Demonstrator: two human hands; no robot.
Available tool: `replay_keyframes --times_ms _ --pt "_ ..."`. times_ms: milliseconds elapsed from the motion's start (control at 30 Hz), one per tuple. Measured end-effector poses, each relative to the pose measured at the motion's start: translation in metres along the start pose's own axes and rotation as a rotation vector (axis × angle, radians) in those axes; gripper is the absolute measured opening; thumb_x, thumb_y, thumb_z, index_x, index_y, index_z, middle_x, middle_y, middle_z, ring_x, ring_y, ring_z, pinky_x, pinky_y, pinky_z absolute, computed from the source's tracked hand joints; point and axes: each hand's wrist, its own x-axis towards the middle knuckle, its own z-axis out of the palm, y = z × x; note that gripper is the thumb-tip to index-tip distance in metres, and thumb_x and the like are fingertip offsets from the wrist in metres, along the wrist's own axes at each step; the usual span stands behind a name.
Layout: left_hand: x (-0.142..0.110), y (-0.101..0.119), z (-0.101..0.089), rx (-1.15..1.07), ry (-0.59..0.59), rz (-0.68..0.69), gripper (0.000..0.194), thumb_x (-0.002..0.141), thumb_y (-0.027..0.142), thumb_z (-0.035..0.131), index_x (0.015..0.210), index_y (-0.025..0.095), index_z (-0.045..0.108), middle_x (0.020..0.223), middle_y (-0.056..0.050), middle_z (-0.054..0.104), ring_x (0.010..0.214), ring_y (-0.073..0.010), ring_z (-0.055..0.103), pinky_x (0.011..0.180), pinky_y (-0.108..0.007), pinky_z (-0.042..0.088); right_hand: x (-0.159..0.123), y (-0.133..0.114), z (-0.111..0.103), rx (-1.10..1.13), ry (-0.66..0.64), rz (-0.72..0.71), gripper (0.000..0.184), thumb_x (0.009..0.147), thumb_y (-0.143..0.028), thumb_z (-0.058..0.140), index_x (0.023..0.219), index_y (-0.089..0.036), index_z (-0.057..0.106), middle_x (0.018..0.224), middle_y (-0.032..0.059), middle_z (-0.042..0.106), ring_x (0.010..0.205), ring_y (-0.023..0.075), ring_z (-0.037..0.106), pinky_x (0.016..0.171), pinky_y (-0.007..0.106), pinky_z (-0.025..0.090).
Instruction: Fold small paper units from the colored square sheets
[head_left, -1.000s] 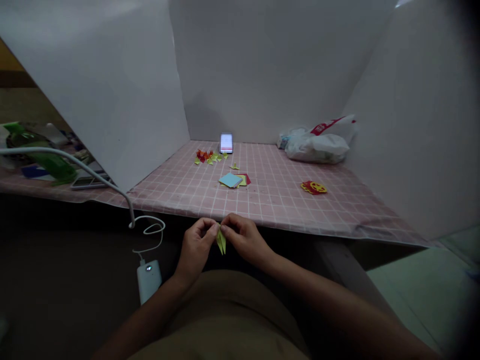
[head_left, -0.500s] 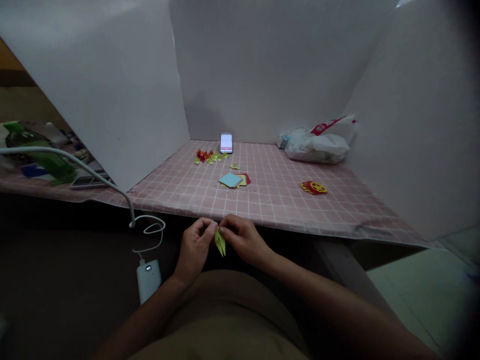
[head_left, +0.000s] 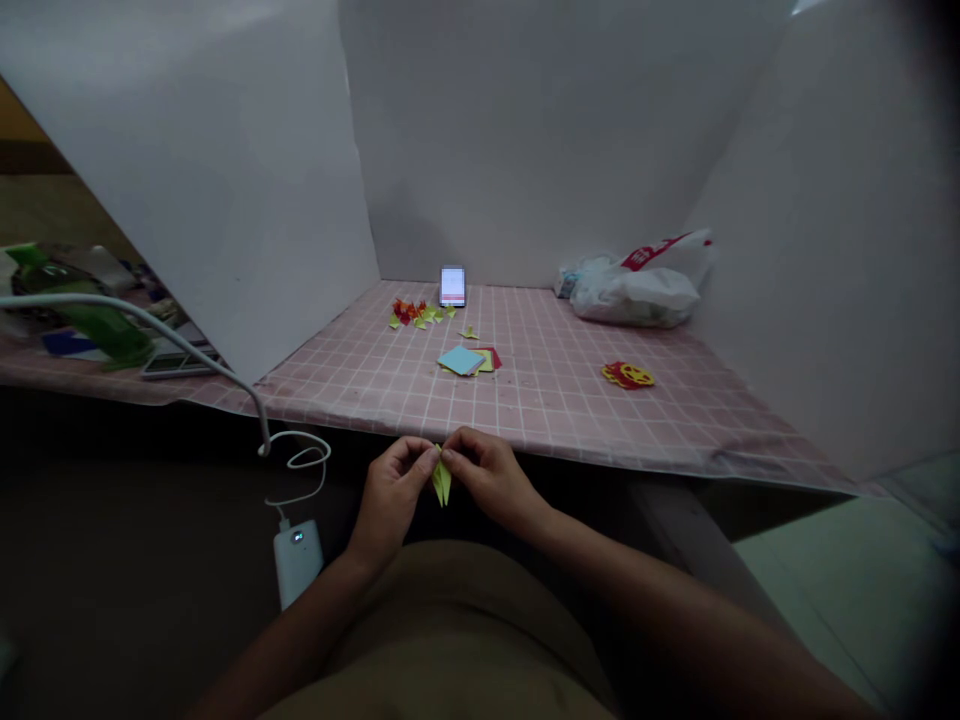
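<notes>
Just in front of the table's near edge, my left hand (head_left: 396, 492) and my right hand (head_left: 491, 480) pinch a folded yellow-green paper (head_left: 442, 486) between thumbs and fingers. Its two narrow points hang downward, side by side with a slit between them. The upper end is partly hidden by my fingertips. Beyond my hands, a stack of square paper sheets (head_left: 461, 360) lies on the table, light blue on top with yellow and red below. A single yellow-green folded paper crane (head_left: 469, 332) sits just behind the stack.
Red, orange and yellow folded papers (head_left: 411, 312) cluster before a lit phone (head_left: 453, 286) on the checked tablecloth (head_left: 540, 400). Red and yellow cut-outs (head_left: 628, 375) lie at right, a plastic bag (head_left: 637, 290) behind. At lower left, a power bank (head_left: 298, 560) has a white cable (head_left: 150, 318).
The pinched paper has turned slightly, its points now hanging straighter and a little higher. My right hand has shifted very slightly; both hands keep their grip.
</notes>
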Motion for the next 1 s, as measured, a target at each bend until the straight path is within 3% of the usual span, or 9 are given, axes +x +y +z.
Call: replay_keyframes --times_ms 367,667,867,1000 --pt "0.0012 -0.0025 -0.0011 -0.011 0.024 -0.012 0.02 0.076 0.035 0.072 0.075 0.016 0.064 0.067 0.003 0.059 0.061 -0.0103 0.05 0.058 -0.021 0.04 0.001 -0.0012 -0.0022 0.005 -0.078 0.023 0.014 0.085 -0.026 0.056 0.074 -0.017 0.059 0.066 -0.0015 0.054 0.063 0.012 0.046 0.059 0.025 0.037" --pt "0.0036 -0.0058 -0.0063 -0.09 -0.052 -0.082 0.021 0.077 0.034 0.074 0.078 0.016 0.065 0.071 0.002 0.06 0.064 -0.0094 0.05 0.06 -0.02 0.041 0.0027 -0.0037 -0.0073 -0.011 -0.163 0.041 0.015 0.085 -0.027 0.056 0.073 -0.017 0.057 0.064 -0.0023 0.053 0.059 0.0109 0.045 0.056 0.024 0.035" --pt "0.0012 -0.0024 -0.0041 -0.138 -0.06 -0.062 0.021 0.079 0.034 0.072 0.09 0.017 0.064 0.081 0.001 0.065 0.07 -0.0102 0.056 0.066 -0.021 0.045 0.0017 -0.0005 -0.0056 0.05 -0.067 0.048 0.014 0.085 -0.028 0.056 0.076 -0.018 0.056 0.064 -0.0026 0.052 0.056 0.0103 0.047 0.053 0.023 0.036" --pt "0.0007 -0.0013 -0.0025 -0.142 -0.05 -0.036 0.022 0.077 0.031 0.075 0.09 0.017 0.064 0.081 0.001 0.065 0.071 -0.0097 0.057 0.067 -0.02 0.046 0.0015 0.0017 -0.0046 0.077 -0.069 0.067 0.014 0.085 -0.029 0.056 0.077 -0.017 0.056 0.064 -0.0029 0.052 0.055 0.0097 0.047 0.052 0.023 0.036"
